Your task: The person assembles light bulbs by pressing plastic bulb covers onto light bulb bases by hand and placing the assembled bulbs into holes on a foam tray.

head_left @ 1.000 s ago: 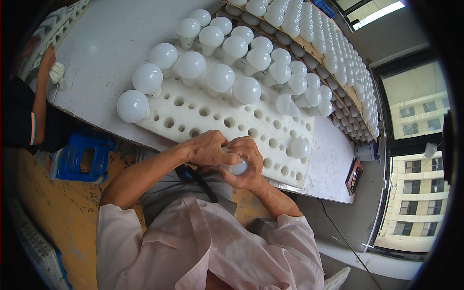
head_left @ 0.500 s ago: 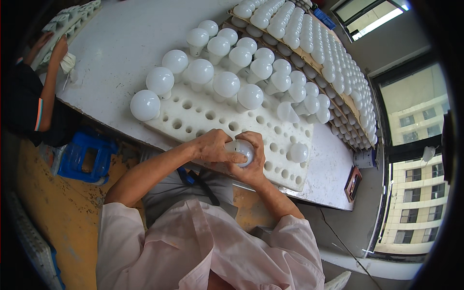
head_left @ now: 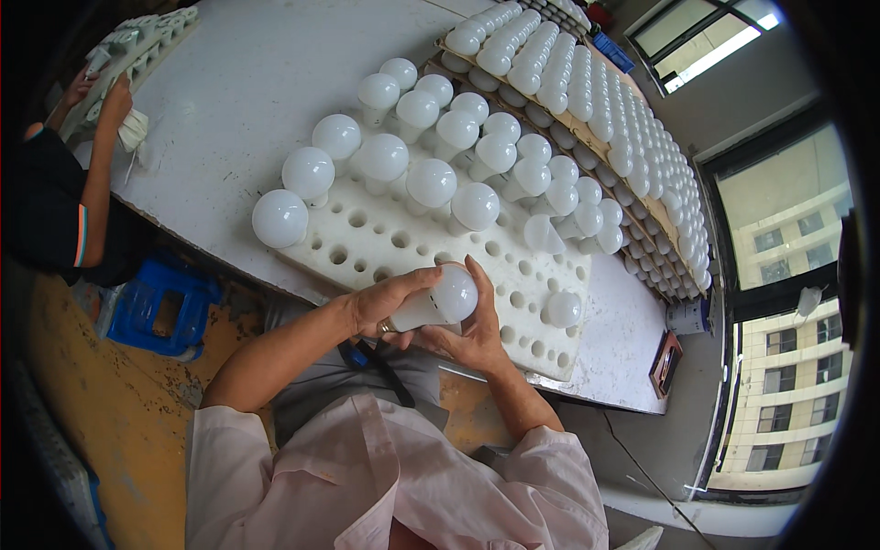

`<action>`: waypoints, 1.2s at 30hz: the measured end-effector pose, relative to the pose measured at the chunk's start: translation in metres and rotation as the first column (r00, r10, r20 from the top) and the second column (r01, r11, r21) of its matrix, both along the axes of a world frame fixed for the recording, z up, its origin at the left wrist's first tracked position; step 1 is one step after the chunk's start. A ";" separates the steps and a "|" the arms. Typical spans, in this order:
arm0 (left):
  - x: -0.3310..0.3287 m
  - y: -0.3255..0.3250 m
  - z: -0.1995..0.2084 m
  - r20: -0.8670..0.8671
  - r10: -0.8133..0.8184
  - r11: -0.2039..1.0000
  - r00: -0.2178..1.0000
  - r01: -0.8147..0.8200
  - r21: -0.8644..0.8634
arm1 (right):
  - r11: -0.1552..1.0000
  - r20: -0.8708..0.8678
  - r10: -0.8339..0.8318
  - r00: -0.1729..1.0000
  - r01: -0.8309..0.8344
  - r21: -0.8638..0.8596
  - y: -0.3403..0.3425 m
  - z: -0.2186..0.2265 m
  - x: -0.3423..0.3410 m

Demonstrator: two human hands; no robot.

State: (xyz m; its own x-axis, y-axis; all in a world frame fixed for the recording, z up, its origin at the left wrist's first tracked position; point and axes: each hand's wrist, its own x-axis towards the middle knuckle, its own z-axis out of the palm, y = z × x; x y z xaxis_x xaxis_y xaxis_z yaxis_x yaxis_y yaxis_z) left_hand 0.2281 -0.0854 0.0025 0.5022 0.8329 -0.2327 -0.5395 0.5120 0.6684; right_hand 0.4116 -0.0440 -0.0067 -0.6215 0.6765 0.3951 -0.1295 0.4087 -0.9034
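Note:
A white light bulb point(head_left: 453, 294) lies tilted between my hands, its round globe to the right and its metal base to the left. My left hand point(head_left: 374, 306) is closed around the bulb's body near the base, thumb along the top. My right hand point(head_left: 480, 341) cups the globe from the right, fingers curled round its side. Just beyond sits a white foam tray point(head_left: 371, 237) with holes, several bulbs point(head_left: 383, 158) standing globe-up in its far rows. A loose white dome cover point(head_left: 543, 236) and a single bulb point(head_left: 562, 310) are on its right part.
Stacked boards of bulbs point(head_left: 587, 92) rise at the far right. A white table point(head_left: 247, 101) carries everything. On the left, another person's hand point(head_left: 117, 99) is at a second foam tray point(head_left: 156, 41). A blue plastic stool point(head_left: 165, 307) stands below; a brown frame-like object point(head_left: 665, 365) is at right.
The bulb has turned from pointing away to lying sideways, with more of its body showing. My left hand has shifted to its base end. The other person now raises a white piece.

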 end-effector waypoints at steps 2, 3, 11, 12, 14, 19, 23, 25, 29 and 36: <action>-0.004 0.001 -0.005 0.083 -0.035 0.999 0.996 0.036 -0.007 | 0.996 0.202 -0.041 0.978 0.055 -0.066 0.004 0.006 0.004; -0.006 0.001 -0.007 0.167 -0.071 0.997 0.983 0.073 -0.009 | 0.996 0.202 -0.041 0.979 0.055 -0.067 0.005 0.009 0.004; 0.011 0.005 -0.027 -0.536 0.602 0.701 0.592 -0.071 0.709 | 0.901 0.457 -0.386 0.801 0.221 0.373 0.002 0.031 -0.001; 0.012 0.005 -0.028 -0.488 0.634 0.642 0.599 -0.057 0.764 | 0.902 0.459 -0.384 0.801 0.220 0.372 0.002 0.035 -0.001; 0.002 0.002 0.001 -0.530 0.355 0.861 0.770 -0.048 0.506 | 0.931 0.548 -0.317 0.774 0.145 0.334 0.004 0.043 0.001; -0.011 0.006 0.009 -0.166 -0.207 0.975 0.964 0.219 0.051 | 0.913 0.359 -0.174 0.917 0.014 0.408 0.011 0.041 0.000; -0.009 0.009 0.014 -0.346 -0.212 0.958 0.914 0.264 0.110 | 0.867 0.300 -0.109 0.948 -0.057 0.495 0.016 0.034 0.006; -0.006 0.008 0.014 -0.565 -0.083 0.953 0.821 0.231 0.196 | 0.889 0.343 -0.175 0.923 -0.002 0.458 0.013 0.032 0.006; 0.006 0.002 0.013 -0.798 0.401 0.788 0.449 0.276 0.551 | 0.911 0.436 -0.244 0.866 0.051 0.408 0.007 0.028 0.008; 0.008 -0.002 0.005 -0.819 0.430 0.793 0.380 0.275 0.544 | 0.840 0.334 -0.155 0.930 -0.054 0.540 0.011 0.036 0.000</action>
